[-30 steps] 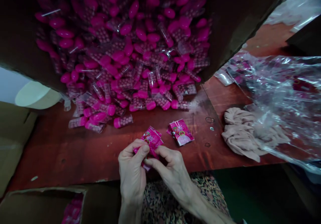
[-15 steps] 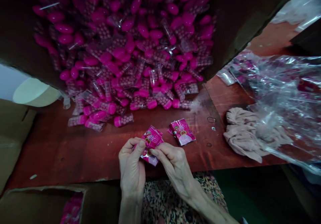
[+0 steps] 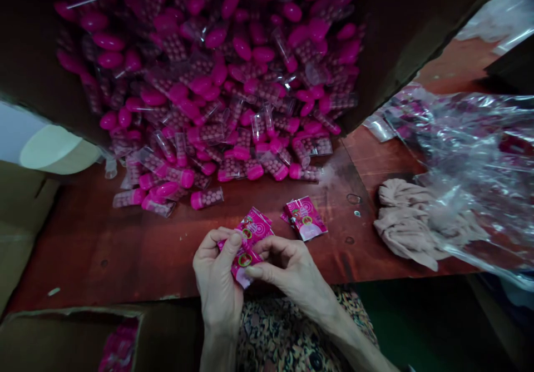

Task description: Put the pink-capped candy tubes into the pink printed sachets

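At the table's front edge, my left hand (image 3: 219, 274) pinches a pink printed sleeve (image 3: 245, 259) between thumb and fingers. My right hand (image 3: 287, 266) grips the same sleeve by its right side, thumb on the lower part. Just behind it on the table lie more pink printed sleeves (image 3: 256, 223), partly hidden by my hands. To the right sits a small stack of the same sleeves (image 3: 307, 219). Beyond them is a heap of clear tubes with pink caps (image 3: 208, 198), filled with small pink balls.
A large cardboard box (image 3: 396, 33) lies open towards me, tubes spilling onto the red table (image 3: 137, 255). On the right are a beige cloth (image 3: 406, 227) and clear plastic bags (image 3: 479, 160). A white bowl (image 3: 58, 152) stands left. An open carton (image 3: 70, 338) with pink items is below left.
The held sleeve has come down towards me, apart from the ones behind it. My right thumb has shifted lower and the right fingers are more bent.
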{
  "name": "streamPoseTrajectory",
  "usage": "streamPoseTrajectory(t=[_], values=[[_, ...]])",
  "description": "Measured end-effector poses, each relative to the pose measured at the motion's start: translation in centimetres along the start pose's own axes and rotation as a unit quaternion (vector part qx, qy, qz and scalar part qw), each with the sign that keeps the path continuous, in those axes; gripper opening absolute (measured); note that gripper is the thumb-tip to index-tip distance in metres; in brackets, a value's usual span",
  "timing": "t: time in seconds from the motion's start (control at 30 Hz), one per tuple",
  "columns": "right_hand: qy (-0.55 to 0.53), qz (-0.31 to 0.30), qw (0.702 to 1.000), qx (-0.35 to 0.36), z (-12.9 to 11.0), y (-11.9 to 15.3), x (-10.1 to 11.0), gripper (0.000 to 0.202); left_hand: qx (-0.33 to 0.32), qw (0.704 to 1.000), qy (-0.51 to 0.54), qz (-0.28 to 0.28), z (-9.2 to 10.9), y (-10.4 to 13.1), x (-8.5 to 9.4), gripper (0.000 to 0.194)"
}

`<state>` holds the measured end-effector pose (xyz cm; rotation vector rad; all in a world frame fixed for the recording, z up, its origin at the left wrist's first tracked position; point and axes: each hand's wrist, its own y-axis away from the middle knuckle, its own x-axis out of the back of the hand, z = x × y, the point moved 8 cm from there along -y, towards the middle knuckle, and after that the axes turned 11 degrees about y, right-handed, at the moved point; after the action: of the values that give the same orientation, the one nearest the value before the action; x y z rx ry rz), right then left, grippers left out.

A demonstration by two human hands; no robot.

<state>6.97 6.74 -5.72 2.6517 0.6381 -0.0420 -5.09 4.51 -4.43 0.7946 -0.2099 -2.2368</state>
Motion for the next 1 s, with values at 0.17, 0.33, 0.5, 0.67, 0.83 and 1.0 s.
streamPoseTrajectory(t=[0.17, 0.33, 0.5, 0.67, 0.83, 1.0], values=[[0.047, 0.030, 0.998, 0.016, -0.1, 0.3, 0.4, 0.024, -0.007, 1.000, 0.013, -0.013, -0.1, 0.0, -0.1, 0.026], [0.109, 0.059, 0.990, 0.071, -1.3, 0.7, 0.3, 0.034, 0.004, 1.000, 0.023, -0.007, -0.2, -0.2, 0.1, 0.025], [0.249, 0.148, 0.944, 0.155, -3.1, 1.3, 1.6, 0.023, 0.091, 0.994, 0.027, -0.057, -1.1, 0.2, -0.9, 0.036], [0.310, 0.201, 0.890, 0.268, -4.9, 2.2, 1.9, 0.015, 0.178, 0.980, 0.019, -0.090, -2.5, 1.2, -1.8, 0.017], [0.312, 0.164, 0.900, 0.255, -4.9, 1.8, 1.4, 0.015, 0.164, 0.985, 0.044, -0.037, -2.4, 0.8, -0.9, 0.012], [0.332, 0.163, 0.896, 0.245, -5.2, 1.6, 3.0, 0.017, 0.142, 0.988, 0.051, -0.012, -1.7, -0.1, 0.0, 0.013]])
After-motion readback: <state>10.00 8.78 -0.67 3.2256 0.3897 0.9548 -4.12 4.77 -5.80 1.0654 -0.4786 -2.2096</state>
